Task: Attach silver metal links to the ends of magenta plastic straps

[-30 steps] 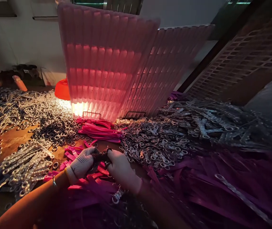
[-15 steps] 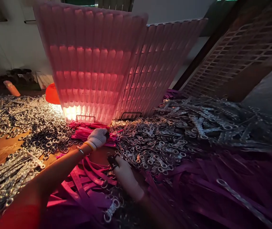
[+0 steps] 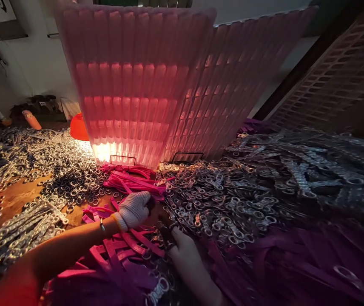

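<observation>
One white-gloved left hand, fingers curled, above loose pink strips and just in front of a pink bundle; contents of the grip impossible to tell. One right hand, dark at the fingertips, partly bent, beside heaped ringed metal pieces; hold unclear. Behind, one lit red lamp, next to an upright ribbed panel.

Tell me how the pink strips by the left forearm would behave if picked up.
The pink strips would probably flex and droop, since several lie curved. Each looks thin and flat, so likely light for its length. They cross over one another, so lifting one may drag its neighbours along.
</observation>
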{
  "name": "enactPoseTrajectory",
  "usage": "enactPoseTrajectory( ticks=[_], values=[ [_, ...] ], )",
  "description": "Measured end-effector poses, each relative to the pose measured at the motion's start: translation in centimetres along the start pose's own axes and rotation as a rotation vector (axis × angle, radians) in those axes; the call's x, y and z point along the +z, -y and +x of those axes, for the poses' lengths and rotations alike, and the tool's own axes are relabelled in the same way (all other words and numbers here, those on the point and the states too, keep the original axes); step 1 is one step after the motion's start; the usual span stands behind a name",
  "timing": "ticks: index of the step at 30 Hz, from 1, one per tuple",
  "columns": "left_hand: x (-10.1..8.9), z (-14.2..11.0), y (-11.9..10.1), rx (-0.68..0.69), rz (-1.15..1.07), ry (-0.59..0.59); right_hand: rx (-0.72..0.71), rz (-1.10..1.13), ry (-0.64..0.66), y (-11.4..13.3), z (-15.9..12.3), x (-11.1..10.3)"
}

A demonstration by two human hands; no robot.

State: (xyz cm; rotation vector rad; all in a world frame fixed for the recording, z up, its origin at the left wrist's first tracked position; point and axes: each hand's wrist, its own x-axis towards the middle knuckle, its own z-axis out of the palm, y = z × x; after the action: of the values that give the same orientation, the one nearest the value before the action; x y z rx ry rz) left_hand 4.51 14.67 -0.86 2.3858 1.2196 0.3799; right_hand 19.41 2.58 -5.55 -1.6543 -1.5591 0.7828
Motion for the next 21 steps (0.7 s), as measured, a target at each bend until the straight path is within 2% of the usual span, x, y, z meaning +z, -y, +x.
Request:
enactPoseTrajectory(
  ticks=[4, 7, 9, 12, 15, 18, 21],
  values=[
    [-1.5, -6.1, 0.9, -0.111, -0.367, -0.083, -0.150, -0.012, 0.016, 1.6, 0.1, 0.4],
    [-2.2, -9.2, 0.6, -0.229, -0.619, -0.142, -0.235, -0.037, 0.089, 3.6, 0.2, 0.9],
    [-2.3, -10.5, 0.1, -0.308, -0.754, -0.140, -0.250, -0.089, 0.139, 5.0, 0.1, 1.1],
    [-2.1, -11.8, -0.2, -0.390, -0.938, -0.102, -0.244, -0.287, 0.143, 6.8, -0.2, 1.4],
    [-1.8, -12.4, -0.3, -0.410, -1.058, -0.072, -0.260, -0.553, 0.143, 8.0, -0.4, 1.4],
    [-1.7, -12.7, -0.2, -0.424, -1.113, -0.037, -0.339, -0.748, 0.157, 8.5, -0.7, 1.5],
    [-1.4, -12.8, 0.1, -0.413, -1.143, -0.013, -0.431, -0.841, 0.121, 8.5, -1.1, 1.8]
  ],
)
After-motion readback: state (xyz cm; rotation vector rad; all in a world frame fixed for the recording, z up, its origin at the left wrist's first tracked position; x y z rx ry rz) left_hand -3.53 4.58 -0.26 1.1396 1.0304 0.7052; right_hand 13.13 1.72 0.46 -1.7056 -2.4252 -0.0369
